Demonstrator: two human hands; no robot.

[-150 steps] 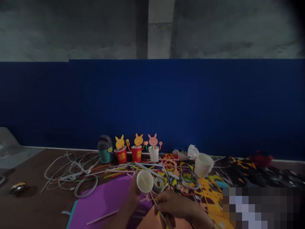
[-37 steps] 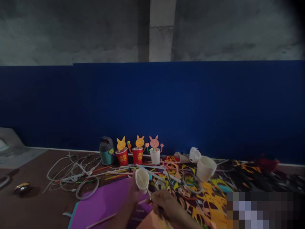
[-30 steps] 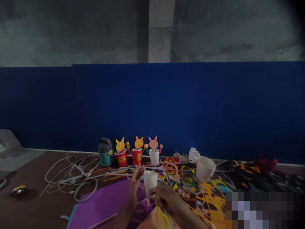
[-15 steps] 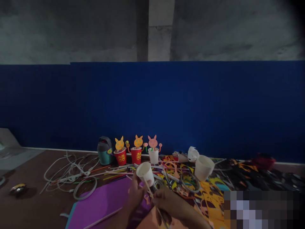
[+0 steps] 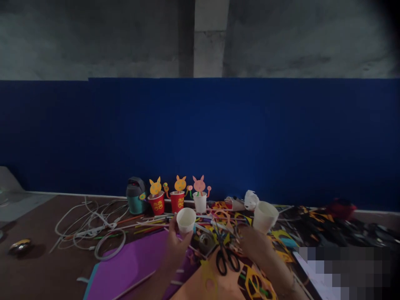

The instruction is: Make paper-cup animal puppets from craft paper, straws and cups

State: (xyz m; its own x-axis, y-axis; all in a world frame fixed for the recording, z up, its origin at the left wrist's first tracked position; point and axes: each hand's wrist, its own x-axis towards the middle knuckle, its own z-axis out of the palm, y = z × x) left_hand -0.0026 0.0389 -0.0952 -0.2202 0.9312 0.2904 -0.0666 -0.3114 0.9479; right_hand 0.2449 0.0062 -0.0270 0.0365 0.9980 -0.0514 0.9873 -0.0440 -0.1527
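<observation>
Well out from the back edge of the table [image 5: 53, 275]: my left hand [image 5: 178, 243] is wrapped around a white paper cup [image 5: 186, 223], open end up.
Right hand [image 5: 251, 241]: down by the paper cut-outs [image 5: 283, 235], just beside another white cup [image 5: 265, 216]. My fingers are too blurry to tell if I've got anything.
Scissors [image 5: 222, 243]: lying between my hands, black handles toward me, over a peach sheet [image 5: 198, 285].
Purple sheet [image 5: 134, 258]: left of the peach one, thin white stick [image 5: 134, 285] across it.
Back edge: two red cups [image 5: 157, 205] with orange cat heads, one white cup with a pink cat [image 5: 199, 185], teal flask [image 5: 136, 204] next door.
Toward the left edge: tangled white cables [image 5: 113, 225].
</observation>
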